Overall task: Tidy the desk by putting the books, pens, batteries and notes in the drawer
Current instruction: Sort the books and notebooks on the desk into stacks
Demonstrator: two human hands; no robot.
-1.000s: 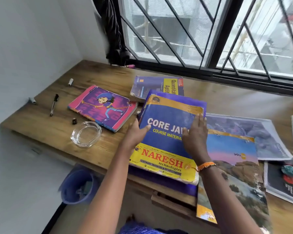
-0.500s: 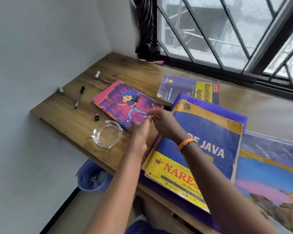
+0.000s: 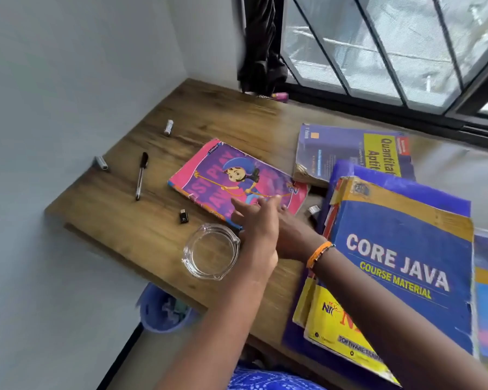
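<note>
While both our hands reach toward the near corner of the pink cartoon book, the wooden desk [image 3: 141, 235] spreads beneath everything, set against a barred window [image 3: 392, 52]. Largest on it is the blue Core Java book [image 3: 406, 263], lying on a purple folder [image 3: 400, 187] at the right, overhanging the desk's front edge. Behind it lies the Quantitative Aptitude book [image 3: 347, 153]. The pink cartoon book [image 3: 231, 178] lies flat at mid-desk. Our left hand [image 3: 258, 237] rests fingers outstretched on its near corner, loose rather than gripping; our right hand [image 3: 290, 235], with an orange wristband [image 3: 319, 253], sits just beside it, mostly hidden behind the left, so we cannot tell how its fingers are set. A glass ashtray [image 3: 210, 251] stands just left of our left wrist. Smaller things lie to the left: a black pen [image 3: 141, 175], two batteries [image 3: 100, 163] [image 3: 168, 127], and a small black adapter [image 3: 183, 216].
</note>
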